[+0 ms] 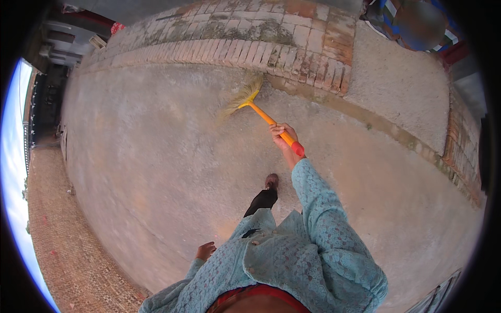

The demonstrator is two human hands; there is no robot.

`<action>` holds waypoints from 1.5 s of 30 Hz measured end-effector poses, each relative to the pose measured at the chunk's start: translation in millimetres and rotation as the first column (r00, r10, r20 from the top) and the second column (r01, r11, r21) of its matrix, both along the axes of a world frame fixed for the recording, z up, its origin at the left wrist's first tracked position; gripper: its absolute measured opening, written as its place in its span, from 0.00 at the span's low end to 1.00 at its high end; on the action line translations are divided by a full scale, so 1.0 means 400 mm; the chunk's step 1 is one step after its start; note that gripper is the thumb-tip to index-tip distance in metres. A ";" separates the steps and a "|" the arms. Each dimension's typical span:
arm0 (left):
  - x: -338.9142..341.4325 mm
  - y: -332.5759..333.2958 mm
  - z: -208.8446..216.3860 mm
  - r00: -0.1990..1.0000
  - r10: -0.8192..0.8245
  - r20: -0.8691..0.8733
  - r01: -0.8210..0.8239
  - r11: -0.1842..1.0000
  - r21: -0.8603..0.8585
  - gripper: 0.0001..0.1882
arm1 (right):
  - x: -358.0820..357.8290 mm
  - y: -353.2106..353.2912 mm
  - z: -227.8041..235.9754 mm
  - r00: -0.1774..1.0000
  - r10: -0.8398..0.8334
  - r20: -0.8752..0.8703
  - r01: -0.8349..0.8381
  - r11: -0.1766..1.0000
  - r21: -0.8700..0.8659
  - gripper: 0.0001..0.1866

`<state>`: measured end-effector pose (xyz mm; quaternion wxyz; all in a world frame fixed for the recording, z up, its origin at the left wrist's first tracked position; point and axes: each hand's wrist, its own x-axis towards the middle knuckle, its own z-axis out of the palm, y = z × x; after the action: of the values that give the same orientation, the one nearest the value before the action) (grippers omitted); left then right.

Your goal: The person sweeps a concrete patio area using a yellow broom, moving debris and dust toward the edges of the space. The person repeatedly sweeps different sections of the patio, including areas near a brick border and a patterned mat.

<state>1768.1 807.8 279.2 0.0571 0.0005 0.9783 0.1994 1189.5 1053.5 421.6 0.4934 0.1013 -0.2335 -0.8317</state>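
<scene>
My right hand (282,134) is wrapped round the orange handle of a broom (266,116), close to its red end. The broom slants away to the far left. Its fan of pale straw bristles (241,100) spreads over the concrete floor (172,151), with one side reaching the foot of the brick edging. The outer bristles are blurred. Low beside my body hangs my left hand (206,251), with nothing visible in it and its fingers loosely out. Both arms wear light blue lace sleeves.
A raised brick edging (250,55) runs across the far side, joining a concrete ramp (399,83) at the right. A person (420,26), partly cut off, is at the far right. A brick wall (68,235) stands along the left. My shoe (272,181) is on the floor.
</scene>
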 end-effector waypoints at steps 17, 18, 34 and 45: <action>-0.504 0.062 0.240 0.632 0.394 0.667 -0.769 0.423 0.479 0.17 | 0.392 0.940 0.047 0.532 -0.845 0.061 0.811 0.528 0.252 0.07; -0.511 0.062 0.241 0.685 0.379 0.622 -0.714 0.520 0.469 0.17 | 0.426 0.944 0.066 0.565 -0.825 0.001 0.790 0.541 0.289 0.07; -0.477 0.112 0.350 0.674 0.399 0.622 -0.722 0.533 0.441 0.18 | 0.384 0.504 0.052 0.986 -0.162 -0.042 0.166 0.977 0.130 0.06; -0.465 0.151 0.379 0.432 0.464 0.773 -0.893 0.340 0.295 0.19 | 0.159 0.647 -0.072 0.828 -0.538 0.157 0.533 0.843 0.073 0.08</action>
<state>1582.0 868.4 430.6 0.2428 -0.4719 0.6582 0.5340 1253.2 1312.4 392.9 0.2173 0.1093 -0.2832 -0.9277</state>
